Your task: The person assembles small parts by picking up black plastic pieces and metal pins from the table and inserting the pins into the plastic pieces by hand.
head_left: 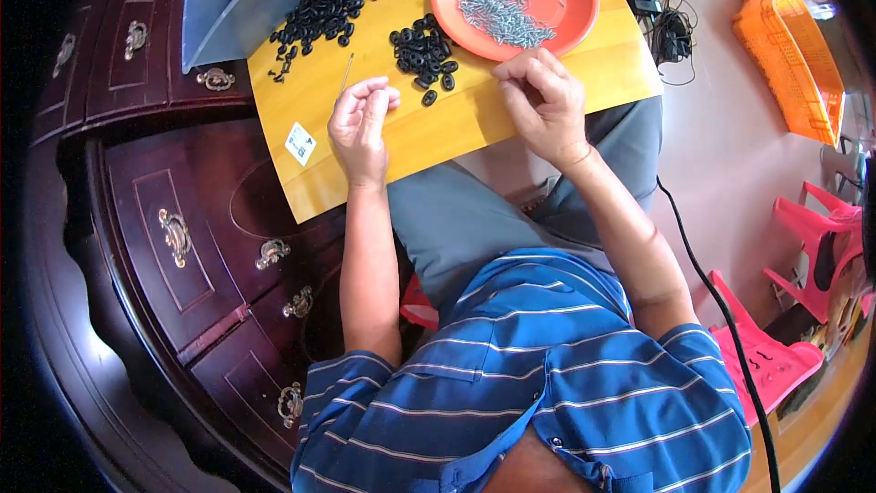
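I have both bare hands in view over the yellow wooden table (406, 141), near its front edge.

Left hand (363, 132): fingers bent, thumb drawn in toward them. A thin metal rod (348, 73) shows from behind the fingers and points toward the table's far side. I cannot tell whether the grip is closed on it.

Right hand (547, 108): fingers curled, thumb and forefinger brought together just beside the near rim of the orange-red plate (570, 9). I cannot tell whether this grip has anything small in it.

The plate sits close to the table's right edge, with a heap of small silver screws (497, 5) inside. Left of the plate, mid-table, I log a small pile of black oval pieces (422, 53). A larger black heap (328, 5) spreads from the grey metal bin (212, 14) at the far left corner. A white card (300, 143) lies near the left edge.

Off the right edge: black cables (673, 35) and an orange basket (789, 55).
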